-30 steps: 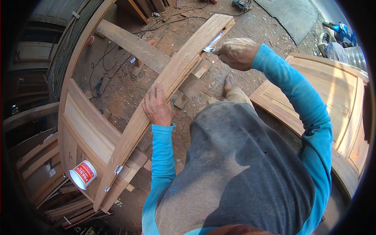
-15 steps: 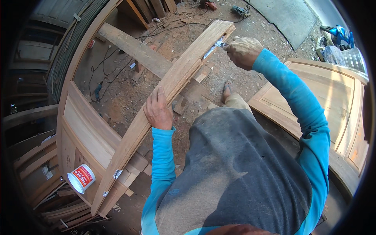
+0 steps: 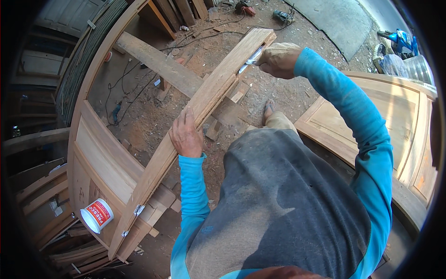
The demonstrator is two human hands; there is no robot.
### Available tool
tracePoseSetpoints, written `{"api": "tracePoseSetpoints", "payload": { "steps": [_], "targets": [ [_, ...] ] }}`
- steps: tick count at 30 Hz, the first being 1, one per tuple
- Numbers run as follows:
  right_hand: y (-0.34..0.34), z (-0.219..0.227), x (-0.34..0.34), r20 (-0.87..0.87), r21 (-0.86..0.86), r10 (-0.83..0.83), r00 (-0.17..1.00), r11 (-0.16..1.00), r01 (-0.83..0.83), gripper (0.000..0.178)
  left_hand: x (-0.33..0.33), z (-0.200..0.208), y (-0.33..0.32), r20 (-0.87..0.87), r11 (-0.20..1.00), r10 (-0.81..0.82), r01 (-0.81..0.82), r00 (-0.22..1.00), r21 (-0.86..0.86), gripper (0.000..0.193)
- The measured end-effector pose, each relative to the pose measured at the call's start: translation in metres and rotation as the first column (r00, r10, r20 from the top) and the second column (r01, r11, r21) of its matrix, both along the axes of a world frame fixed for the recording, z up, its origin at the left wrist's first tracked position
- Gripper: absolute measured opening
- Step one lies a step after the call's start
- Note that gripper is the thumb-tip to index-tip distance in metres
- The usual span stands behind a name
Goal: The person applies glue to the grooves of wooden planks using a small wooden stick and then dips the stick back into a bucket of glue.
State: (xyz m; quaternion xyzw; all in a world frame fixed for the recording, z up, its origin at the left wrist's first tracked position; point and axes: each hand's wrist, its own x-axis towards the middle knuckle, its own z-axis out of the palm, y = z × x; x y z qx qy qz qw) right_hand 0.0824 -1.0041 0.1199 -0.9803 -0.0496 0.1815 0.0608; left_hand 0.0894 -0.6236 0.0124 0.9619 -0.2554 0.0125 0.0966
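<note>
A long wooden board (image 3: 211, 90) runs diagonally in front of me, from near left to far right. My left hand (image 3: 186, 135) grips it around the middle, fingers laid over its top face. Toward the far end, my right hand (image 3: 280, 60) is closed on a putty knife (image 3: 254, 59); its metal blade rests against the board's edge, and the fingers hide the handle. White paste (image 3: 243, 68) shows along that edge beside the blade. More whitish patches (image 3: 138, 210) mark the board's near end.
A white tub with a red label (image 3: 97, 215) stands on a panelled door (image 3: 104, 146) at left. Another panelled door (image 3: 371, 116) lies at right. A plank (image 3: 160, 63) crosses under the board. Power tools (image 3: 281, 17) and cords lie on the dusty ground.
My right hand has drawn slightly left and nearer, bringing the putty knife along the board's edge. My left hand keeps its place on the board.
</note>
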Motion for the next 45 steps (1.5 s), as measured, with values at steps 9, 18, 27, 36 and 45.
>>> {"api": "tracePoseSetpoints", "payload": {
  "steps": [9,18,27,36,45],
  "targets": [
    [0.02,0.001,0.012,-0.034,0.043,0.117,0.993,0.992,-0.115,0.028,0.009,0.002,0.003,-0.015,0.999,-0.027,0.027,1.0,0.022,0.078],
    [0.011,0.006,0.036,-0.007,-0.238,0.203,0.979,0.951,-0.199,0.022,0.018,0.003,0.005,-0.043,0.998,-0.059,0.058,0.997,-0.026,0.072],
    [-0.008,0.009,0.045,-0.045,-0.378,0.088,0.995,0.921,-0.099,0.017,0.018,0.008,0.005,-0.043,0.998,-0.066,0.065,0.997,-0.009,0.067],
    [0.02,0.013,0.037,-0.078,-0.18,0.199,0.977,0.961,-0.211,0.023,0.013,0.006,0.004,0.007,0.998,-0.041,0.042,0.999,-0.044,0.071],
    [-0.014,0.013,0.007,0.06,-0.058,0.144,0.988,0.988,-0.141,0.022,0.012,0.007,0.001,-0.022,1.0,-0.026,0.026,0.999,-0.002,0.074]
  ]
}}
